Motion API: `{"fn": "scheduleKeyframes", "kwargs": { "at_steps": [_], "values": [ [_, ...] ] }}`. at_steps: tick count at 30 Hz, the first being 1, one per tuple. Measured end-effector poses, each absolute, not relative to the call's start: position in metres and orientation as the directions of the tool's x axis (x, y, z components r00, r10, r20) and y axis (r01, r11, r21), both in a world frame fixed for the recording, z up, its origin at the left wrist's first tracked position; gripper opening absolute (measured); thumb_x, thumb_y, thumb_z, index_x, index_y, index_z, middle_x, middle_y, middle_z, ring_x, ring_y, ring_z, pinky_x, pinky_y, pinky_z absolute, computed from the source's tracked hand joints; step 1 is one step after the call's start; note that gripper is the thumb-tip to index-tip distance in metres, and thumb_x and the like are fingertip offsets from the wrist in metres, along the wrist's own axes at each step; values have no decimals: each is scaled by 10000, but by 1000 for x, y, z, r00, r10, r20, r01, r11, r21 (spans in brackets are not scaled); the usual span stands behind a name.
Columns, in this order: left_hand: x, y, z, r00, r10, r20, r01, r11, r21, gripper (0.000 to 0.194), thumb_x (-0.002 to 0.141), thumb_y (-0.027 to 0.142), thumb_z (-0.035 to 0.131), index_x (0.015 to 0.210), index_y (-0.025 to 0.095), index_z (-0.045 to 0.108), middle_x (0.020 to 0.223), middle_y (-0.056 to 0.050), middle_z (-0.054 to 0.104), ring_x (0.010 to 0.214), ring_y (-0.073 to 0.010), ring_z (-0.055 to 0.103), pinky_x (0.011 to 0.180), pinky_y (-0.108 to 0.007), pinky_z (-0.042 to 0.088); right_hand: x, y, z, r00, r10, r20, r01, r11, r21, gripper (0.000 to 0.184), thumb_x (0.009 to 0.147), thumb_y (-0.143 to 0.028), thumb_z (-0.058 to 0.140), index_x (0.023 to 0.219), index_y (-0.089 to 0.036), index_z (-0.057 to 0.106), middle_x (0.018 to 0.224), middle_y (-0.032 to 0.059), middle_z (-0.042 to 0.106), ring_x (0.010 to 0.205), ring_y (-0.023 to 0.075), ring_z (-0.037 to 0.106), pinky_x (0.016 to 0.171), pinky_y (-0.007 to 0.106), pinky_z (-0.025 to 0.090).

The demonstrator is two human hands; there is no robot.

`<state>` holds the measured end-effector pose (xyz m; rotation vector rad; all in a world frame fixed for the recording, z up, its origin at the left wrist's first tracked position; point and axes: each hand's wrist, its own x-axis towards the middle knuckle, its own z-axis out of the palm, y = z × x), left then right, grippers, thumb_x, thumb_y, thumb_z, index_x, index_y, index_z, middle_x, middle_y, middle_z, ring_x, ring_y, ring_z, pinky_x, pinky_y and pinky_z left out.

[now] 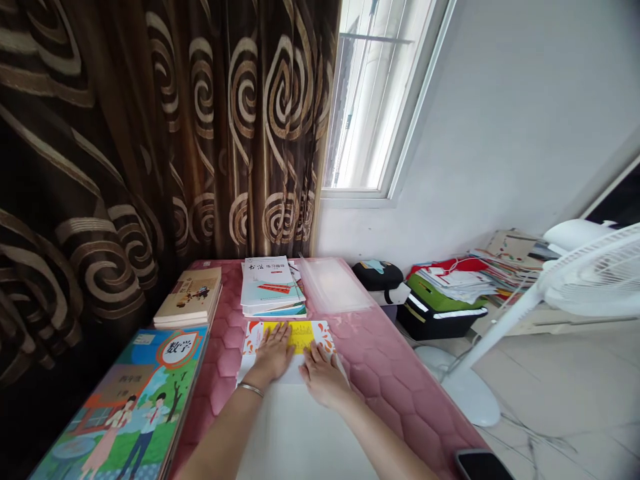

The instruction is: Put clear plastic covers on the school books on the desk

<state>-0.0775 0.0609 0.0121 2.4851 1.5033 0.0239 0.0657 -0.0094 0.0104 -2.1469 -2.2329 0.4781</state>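
Observation:
My left hand (pixel 276 351), with a bracelet at the wrist, lies flat on a book (pixel 253 337) that has a yellow panel and orange leaf shapes. Beside it, my right hand (pixel 321 375) also rests palm down, its fingers spread over the lower right part of that book. White sheet material (pixel 295 433) runs from the book toward me beneath both forearms. Neither hand grips anything. Just beyond the fingertips sits a small stack of books with a pale calligraphy book (pixel 267 281) on top.
Pink quilted padding (pixel 395 400) covers the table. At left are a maths textbook (pixel 145 400) and tan books (pixel 193 297). Clear plastic sheets (pixel 334 285) lie at the back. A phone (pixel 483 465) is at the near right corner. A white fan (pixel 505 327) stands right of the table.

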Motion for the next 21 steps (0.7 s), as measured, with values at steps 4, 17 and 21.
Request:
{"fn": "scheduleKeyframes", "kwargs": {
  "at_steps": [4, 17, 21],
  "values": [
    [-81, 62, 4, 470, 875, -120, 873, -439, 214, 647, 925, 371, 284, 1529, 154, 204, 1611, -68, 171, 1486, -204, 109, 1211, -420, 70, 37, 23, 15, -106, 987, -125, 923, 51, -382, 649, 993, -505, 186, 1509, -132, 304, 1594, 101, 202, 1478, 268, 133, 1176, 458, 145],
    [-95, 70, 11, 295, 952, -87, 946, -278, 167, 613, 950, 348, 182, 1533, 159, 188, 1610, -46, 167, 1481, -193, 140, 1206, -452, 77, 93, 55, -9, 16, 997, -69, 976, -31, -215, 670, 994, -476, 172, 1528, -71, 188, 1602, 113, 145, 1485, 199, 90, 1190, 390, 39],
    [-112, 70, 9, 190, 978, -84, 975, -178, 133, 605, 955, 357, 180, 1532, 175, 197, 1606, -62, 177, 1480, -219, 150, 1193, -513, 49, 101, 53, -6, 67, 994, -83, 977, -82, -198, 667, 992, -478, 165, 1528, -82, 195, 1605, 98, 140, 1485, 207, 93, 1190, 414, 60]
  ]
}}
